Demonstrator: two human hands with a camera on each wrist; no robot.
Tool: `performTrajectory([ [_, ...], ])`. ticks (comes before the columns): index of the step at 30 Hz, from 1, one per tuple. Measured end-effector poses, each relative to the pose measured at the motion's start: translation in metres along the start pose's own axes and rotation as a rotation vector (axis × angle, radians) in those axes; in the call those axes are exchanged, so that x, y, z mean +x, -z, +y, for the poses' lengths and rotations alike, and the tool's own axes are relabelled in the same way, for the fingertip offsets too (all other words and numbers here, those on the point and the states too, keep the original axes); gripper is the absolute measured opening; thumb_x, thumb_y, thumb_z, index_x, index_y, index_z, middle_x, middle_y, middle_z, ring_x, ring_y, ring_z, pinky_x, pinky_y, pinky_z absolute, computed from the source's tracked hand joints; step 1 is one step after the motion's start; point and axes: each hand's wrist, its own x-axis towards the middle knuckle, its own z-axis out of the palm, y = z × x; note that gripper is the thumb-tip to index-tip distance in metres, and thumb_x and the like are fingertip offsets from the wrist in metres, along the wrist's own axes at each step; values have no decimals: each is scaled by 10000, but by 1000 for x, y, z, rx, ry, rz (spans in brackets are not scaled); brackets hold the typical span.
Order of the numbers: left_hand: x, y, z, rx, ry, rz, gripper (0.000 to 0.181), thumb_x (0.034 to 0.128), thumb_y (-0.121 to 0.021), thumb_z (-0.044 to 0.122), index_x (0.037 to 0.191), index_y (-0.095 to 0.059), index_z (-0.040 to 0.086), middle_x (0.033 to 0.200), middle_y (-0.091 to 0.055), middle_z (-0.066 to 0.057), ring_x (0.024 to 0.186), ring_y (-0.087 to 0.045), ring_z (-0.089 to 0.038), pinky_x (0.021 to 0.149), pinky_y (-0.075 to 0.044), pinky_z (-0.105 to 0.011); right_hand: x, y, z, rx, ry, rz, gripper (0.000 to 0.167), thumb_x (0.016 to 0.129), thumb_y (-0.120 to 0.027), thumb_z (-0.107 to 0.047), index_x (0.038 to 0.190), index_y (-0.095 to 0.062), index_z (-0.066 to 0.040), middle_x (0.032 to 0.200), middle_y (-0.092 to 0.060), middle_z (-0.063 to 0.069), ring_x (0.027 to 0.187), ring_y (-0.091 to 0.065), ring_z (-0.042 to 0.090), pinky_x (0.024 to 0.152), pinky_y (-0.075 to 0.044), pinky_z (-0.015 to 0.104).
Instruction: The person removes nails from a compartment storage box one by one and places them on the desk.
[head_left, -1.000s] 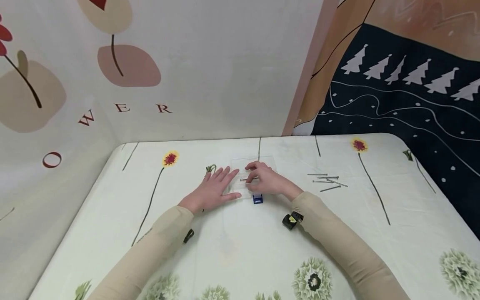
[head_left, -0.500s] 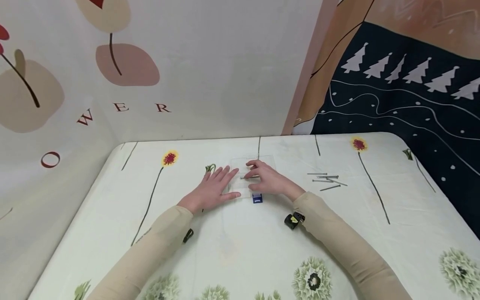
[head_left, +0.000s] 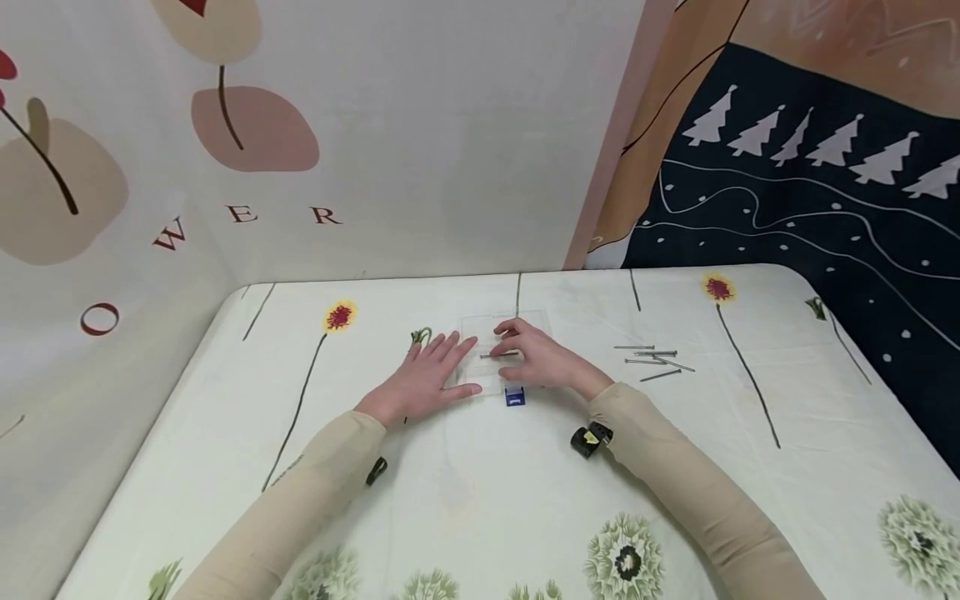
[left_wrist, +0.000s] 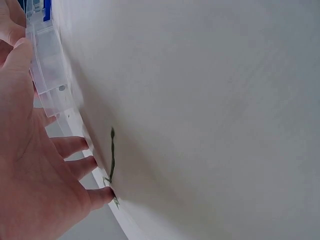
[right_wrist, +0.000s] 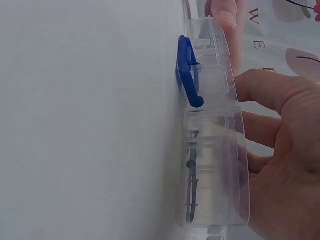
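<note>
A clear plastic compartment box [head_left: 486,388] with a blue latch [head_left: 514,396] lies on the table. Dark nails [right_wrist: 192,187] show through its wall in the right wrist view. My left hand [head_left: 418,385] lies flat with fingers spread at the box's left side, thumb along its near left corner. Over the box hovers my right hand [head_left: 542,357], its thumb and fingers bent but apart. A nail [head_left: 489,356] appears in the gap between them in the head view, apparently lying in the box. Part of the box's right side is hidden beneath that hand.
Several loose nails [head_left: 656,358] lie in a small group to the right of the box. The flower-printed tablecloth [head_left: 480,500] covers the table. Printed cloths [head_left: 450,150] hang along its back and sides.
My right hand's fingers have lifted slightly and parted from the nail, which now shows more fully below them. The hand has shifted a little right. My left hand has stayed put.
</note>
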Motion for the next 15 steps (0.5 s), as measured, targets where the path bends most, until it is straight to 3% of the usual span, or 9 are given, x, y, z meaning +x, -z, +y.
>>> performTrajectory([
  [5, -1, 1, 1, -11, -5, 5, 825, 936, -451, 627, 1566, -145, 191, 1598, -108, -146, 1454, -64, -342, 1109, -30, -610, 0, 0, 1, 14, 18, 1, 201, 853, -704, -81, 1048, -713, -35, 1328, -454, 190, 1251, -424, 323, 1046, -344, 456],
  [11, -2, 2, 3, -18, -3, 6, 820, 939, -462, 613, 1566, -147, 189, 1598, -109, -145, 1454, -64, -341, 1109, -27, -609, 0, -1, 1, 16, 0, 9, 250, 863, -686, -90, 1105, -707, -34, 1340, -459, 176, 1242, -436, 320, 1032, -357, 463],
  [15, -2, 2, 4, -18, -2, 6, 819, 939, -462, 612, 1565, -150, 186, 1598, -109, -147, 1454, -62, -342, 1108, -26, -610, 1, -2, 1, 13, 7, 9, 197, 860, -686, -81, 1047, -723, -29, 1331, -473, 180, 1241, -435, 324, 1030, -358, 465],
])
